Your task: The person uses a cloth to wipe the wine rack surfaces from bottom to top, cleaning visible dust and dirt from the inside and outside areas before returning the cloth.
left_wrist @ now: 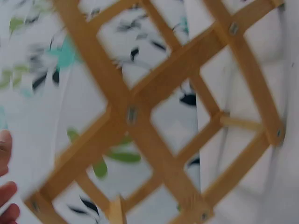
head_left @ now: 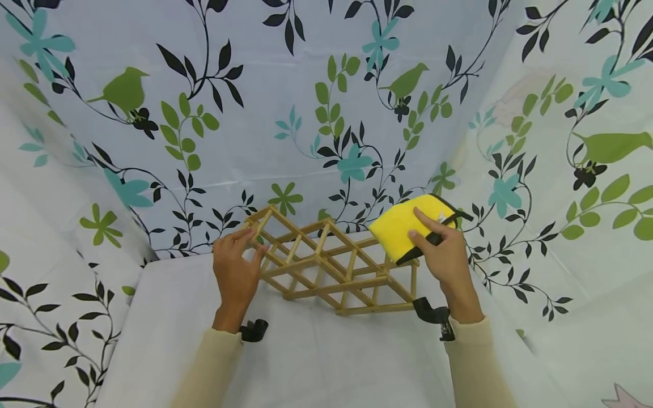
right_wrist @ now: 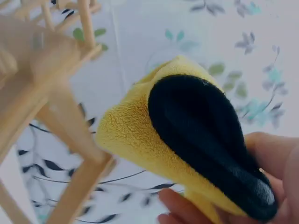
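A wooden lattice rack [head_left: 318, 258], built of crossed slats with small metal pins at the joints, stretches between the two hands in the head view. At its left end, my left hand [head_left: 237, 272] holds the frame between thumb and fingers; only a few fingertips [left_wrist: 5, 186] show at the edge of the left wrist view. My right hand [head_left: 446, 252] grips a folded yellow cloth [head_left: 403, 224] with a black border, over the rack's right end. Seen from the right wrist, the cloth [right_wrist: 135, 123] is fuzzy, its black edge [right_wrist: 196, 121] looped toward the hand.
The rack is over a white-covered table [head_left: 306, 362]. Behind it rises a patterned sheet [head_left: 285, 147] with birds, leaves and flowers, which continues along both sides. Black wrist camera mounts [head_left: 431, 311] sit at both sleeves.
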Tool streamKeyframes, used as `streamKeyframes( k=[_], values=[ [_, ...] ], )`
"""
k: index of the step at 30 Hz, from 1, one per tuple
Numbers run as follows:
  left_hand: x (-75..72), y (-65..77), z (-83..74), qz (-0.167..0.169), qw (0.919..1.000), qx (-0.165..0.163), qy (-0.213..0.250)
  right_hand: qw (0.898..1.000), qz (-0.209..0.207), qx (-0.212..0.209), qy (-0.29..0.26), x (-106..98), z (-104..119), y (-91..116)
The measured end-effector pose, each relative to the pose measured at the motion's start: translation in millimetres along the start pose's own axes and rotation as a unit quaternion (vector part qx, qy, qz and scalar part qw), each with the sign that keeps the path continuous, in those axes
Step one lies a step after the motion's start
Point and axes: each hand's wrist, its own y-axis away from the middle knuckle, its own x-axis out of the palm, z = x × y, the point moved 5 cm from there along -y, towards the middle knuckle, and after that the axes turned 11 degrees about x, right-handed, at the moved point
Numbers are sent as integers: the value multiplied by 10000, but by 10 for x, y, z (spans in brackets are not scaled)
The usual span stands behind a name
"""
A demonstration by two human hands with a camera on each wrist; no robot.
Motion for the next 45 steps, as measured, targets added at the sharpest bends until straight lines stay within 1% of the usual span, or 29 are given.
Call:
streamKeyframes(
  k=[1, 2, 3, 5, 7, 9, 12, 15, 21, 24, 27, 29, 32, 34, 35, 37, 39, 41, 43, 45],
  values=[
    [40, 33, -111, -76, 9998, 160, -33, 9998, 78, 15, -166, 2, -39, -95],
    [91, 65, -224, -104, 9995, 297, 55, 9994, 216, 45, -268, 24, -88, -194],
    [152, 96, -329, -59, 9990, 426, 153, 9987, 405, 91, -300, 61, -144, -289],
    [293, 145, -494, 165, 9973, 538, 471, 9966, 734, 205, -301, 139, -262, -427],
    [413, 187, -586, 326, 9957, 485, 725, 9954, 889, 301, -212, 196, -366, -480],
    [482, 218, -615, 361, 9952, 359, 831, 9951, 931, 305, -129, 217, -427, -460],
    [495, 223, -597, 187, 9959, 188, 868, 9952, 969, 144, -13, 203, -441, -352],
    [472, 199, -547, 86, 9959, 80, 892, 9938, 1111, 12, 34, 180, -424, -210],
    [463, 149, -437, 196, 9940, -165, 1067, 9901, 1390, -49, 194, 185, -421, 59],
    [467, 135, -376, 291, 9934, -281, 1070, 9861, 1641, -129, 215, 225, -420, 167],
    [467, 119, -309, 380, 9933, -381, 1028, 9775, 2090, -250, 137, 295, -398, 270],
    [471, 102, -264, 459, 9930, -421, 999, 9674, 2510, -325, 64, 360, -376, 332],
    [470, 81, -210, 646, 9916, -501, 998, 9483, 3128, -520, 133, 464, -336, 392],
    [453, 107, -197, 812, 9904, -506, 997, 9400, 3355, -615, 93, 503, -302, 398],
    [424, 131, -213, 917, 9892, -518, 1017, 9390, 3373, -664, 22, 510, -284, 383],
    [344, 217, -274, 1132, 9867, -535, 1038, 9416, 3273, -732, -308, 511, -242, 315],
    [237, 335, -387, 1374, 9826, -540, 1127, 9471, 3022, -801, -728, 513, -181, 194],
    [130, 445, -548, 1657, 9769, -500, 1251, 9532, 2727, -886, -962, 552, -114, 32],
    [69, 546, -696, 1891, 9714, -392, 1382, 9591, 2500, -907, -964, 644, -55, -148],
    [51, 620, -817, 2081, 9658, -281, 1524, 9639, 2372, -906, -800, 766, -37, -314]
  ],
)
